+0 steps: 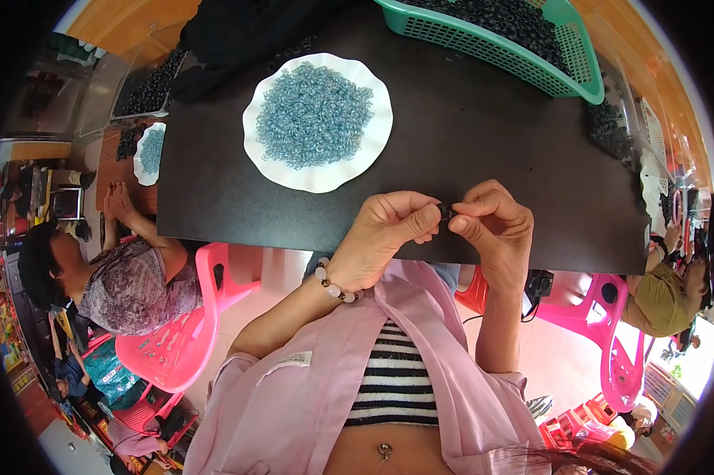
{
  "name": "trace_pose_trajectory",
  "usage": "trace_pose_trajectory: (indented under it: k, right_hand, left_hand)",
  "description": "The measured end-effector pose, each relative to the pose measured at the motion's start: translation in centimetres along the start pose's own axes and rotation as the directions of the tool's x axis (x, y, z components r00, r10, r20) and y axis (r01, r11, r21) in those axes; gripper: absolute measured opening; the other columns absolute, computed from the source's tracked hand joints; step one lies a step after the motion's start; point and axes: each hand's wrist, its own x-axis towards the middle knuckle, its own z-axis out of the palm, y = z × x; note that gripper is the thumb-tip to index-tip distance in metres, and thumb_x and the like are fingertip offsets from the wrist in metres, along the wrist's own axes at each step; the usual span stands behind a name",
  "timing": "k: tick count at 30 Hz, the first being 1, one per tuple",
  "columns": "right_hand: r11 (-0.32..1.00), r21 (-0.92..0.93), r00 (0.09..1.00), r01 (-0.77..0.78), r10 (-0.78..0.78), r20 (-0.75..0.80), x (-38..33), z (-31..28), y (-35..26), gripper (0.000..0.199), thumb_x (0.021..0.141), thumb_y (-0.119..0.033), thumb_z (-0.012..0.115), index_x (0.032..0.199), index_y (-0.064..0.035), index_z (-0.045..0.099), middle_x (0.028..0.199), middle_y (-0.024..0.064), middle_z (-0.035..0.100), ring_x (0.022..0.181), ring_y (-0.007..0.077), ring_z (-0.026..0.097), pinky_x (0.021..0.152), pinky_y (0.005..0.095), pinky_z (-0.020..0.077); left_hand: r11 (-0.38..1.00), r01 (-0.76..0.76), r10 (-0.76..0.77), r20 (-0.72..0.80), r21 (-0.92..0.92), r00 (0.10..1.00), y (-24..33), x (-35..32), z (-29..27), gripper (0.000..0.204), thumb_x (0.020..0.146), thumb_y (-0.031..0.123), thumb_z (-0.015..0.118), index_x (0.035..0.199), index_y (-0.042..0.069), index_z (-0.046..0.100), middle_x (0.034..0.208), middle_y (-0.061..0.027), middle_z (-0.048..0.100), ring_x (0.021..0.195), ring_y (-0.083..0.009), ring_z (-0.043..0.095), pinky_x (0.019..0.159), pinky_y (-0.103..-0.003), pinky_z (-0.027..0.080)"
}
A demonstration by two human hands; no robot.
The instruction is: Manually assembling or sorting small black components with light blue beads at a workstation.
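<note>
Above the near edge of the dark table, my two hands meet at a small black part. My left hand pinches it between thumb and forefinger, with the other fingers curled under. From the other side, the thumb and forefinger of my right hand close on it; its exact shape is mostly hidden by fingertips. Beyond my left hand stands a white scalloped plate heaped with small clear bluish rings. A green perforated basket at the far right holds many small black parts.
Black cloth lies at the table's far left. Clear bins with black parts flank the table. A person sits left on a pink chair, near another white plate; another person sits right, by a pink chair.
</note>
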Motion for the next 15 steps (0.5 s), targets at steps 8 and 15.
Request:
trace_pose_trajectory:
  k: [8,15]
  right_hand:
    - [0.974,-0.225,0.982,-0.003,0.046,0.185,0.8,-1.4,-0.7,0.016,0.069,-0.001,0.077,0.083,-0.0015,0.070,0.082,0.0033,0.060,0.075,0.0110,0.055,0.066,0.0232,0.0431]
    - [0.998,-0.062,0.914,-0.014,0.038,0.403,1.1,-1.9,-1.4,0.032,0.073,-0.015,0.076,0.103,-0.0087,0.071,0.088,0.0024,0.066,0.084,0.0134,0.056,0.070,0.0264,0.0461]
  left_hand:
    - [0.901,-0.022,0.063,-0.081,0.434,0.995,1.3,-0.2,-0.1,0.017,0.086,0.007,0.065,0.099,-0.004,0.067,0.084,-0.0036,0.066,0.076,-0.0083,0.059,0.070,-0.023,0.049]
    - [0.964,-0.018,-0.017,0.130,0.265,0.991,1.6,0.4,-1.0,0.026,0.083,0.017,0.071,0.100,-0.002,0.069,0.079,-0.0041,0.066,0.069,-0.0081,0.057,0.066,-0.021,0.046]
